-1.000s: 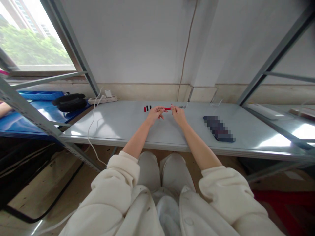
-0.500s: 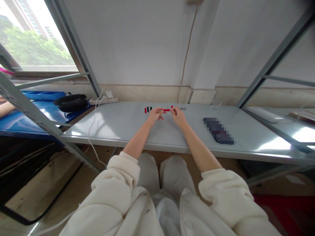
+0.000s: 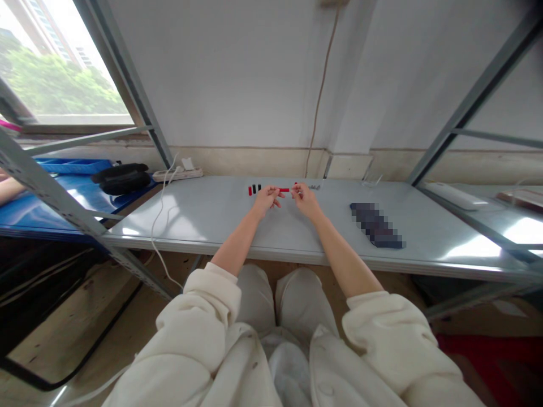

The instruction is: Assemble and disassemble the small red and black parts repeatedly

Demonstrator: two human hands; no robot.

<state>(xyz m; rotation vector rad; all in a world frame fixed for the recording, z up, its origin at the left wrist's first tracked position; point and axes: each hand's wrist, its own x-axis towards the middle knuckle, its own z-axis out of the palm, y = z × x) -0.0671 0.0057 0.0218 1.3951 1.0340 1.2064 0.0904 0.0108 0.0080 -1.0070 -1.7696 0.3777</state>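
Over the table, my left hand pinches a slim red rod-like piece by its left end, other fingers loosely curled. At the rod's right end is my right hand, thumb and fingertips pinched together; what is between them is too small to make out. Left of my left hand stand a short red cylinder and two black ones, one black cylinder beside it. Another red piece shows just behind my right fingers. Several small grey metallic parts lie beyond my right hand.
The grey table has a dark pixelated item on its right side. A power strip with a white cable lies at the back left. Metal shelf posts flank both sides. Another person's arm is at far left.
My right fingertips have shifted slightly, and more of the red rod's right end shows between the hands. The left hand keeps its pinch on the rod.
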